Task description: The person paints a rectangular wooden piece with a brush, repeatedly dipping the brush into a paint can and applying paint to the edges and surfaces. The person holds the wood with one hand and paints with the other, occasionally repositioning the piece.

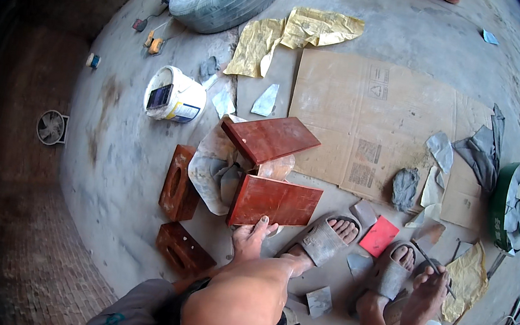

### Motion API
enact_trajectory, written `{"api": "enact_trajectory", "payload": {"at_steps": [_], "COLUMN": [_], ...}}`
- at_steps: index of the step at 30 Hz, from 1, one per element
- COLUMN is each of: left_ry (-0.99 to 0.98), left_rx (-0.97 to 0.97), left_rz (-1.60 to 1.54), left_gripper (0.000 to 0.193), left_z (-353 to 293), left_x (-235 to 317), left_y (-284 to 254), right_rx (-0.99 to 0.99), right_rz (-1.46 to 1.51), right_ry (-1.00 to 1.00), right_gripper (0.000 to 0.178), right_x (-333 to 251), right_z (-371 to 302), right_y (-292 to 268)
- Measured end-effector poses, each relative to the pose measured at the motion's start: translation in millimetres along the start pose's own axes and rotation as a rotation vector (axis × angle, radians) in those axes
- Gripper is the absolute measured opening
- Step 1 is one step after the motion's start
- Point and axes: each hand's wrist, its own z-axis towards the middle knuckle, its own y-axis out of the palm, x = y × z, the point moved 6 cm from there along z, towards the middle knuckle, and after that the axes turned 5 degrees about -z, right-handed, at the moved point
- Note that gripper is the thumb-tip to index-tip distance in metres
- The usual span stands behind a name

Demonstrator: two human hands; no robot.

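Observation:
My left hand [251,236] grips the lower edge of a reddish-brown wooden board [277,203], thumb on its front face. A second board of the same colour [271,139] lies tilted just beyond it, over crumpled sheets [212,162]. To the right, past my sandalled feet, my right hand [431,288] pinches a thin dark stick [424,253], slim like a pen or fine brush. Its kind is too small to make out. A red rectangular piece [379,236] lies on the floor between my sandals.
Two red bricks [180,181] [184,249] sit left of the boards. A white bucket [187,100] with a phone [159,96] on it stands farther off. Flattened cardboard [341,107] covers the floor ahead. At right is a green tub of scraps [500,203]; a tyre [245,4] lies far left.

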Motion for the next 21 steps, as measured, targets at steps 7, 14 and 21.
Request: {"api": "enact_trajectory", "payload": {"at_steps": [7,14,21], "left_ry": [-0.086,-0.078,-0.071], "left_rx": [0.025,0.005,-0.033], "left_rz": [0.05,0.075,0.046], "left_gripper": [0.035,0.033,0.029], "left_z": [2,5,10], "left_x": [-1,1,-2], "left_y": [10,9,9], "right_rx": [-0.069,-0.011,-0.002], "right_rz": [-0.046,-0.071,-0.054], "right_ry": [0.003,0.016,-0.013], "right_gripper": [0.025,0.026,0.028], "right_x": [-2,1,5], "right_z": [-1,1,4], "right_y": [0,1,-5]}}
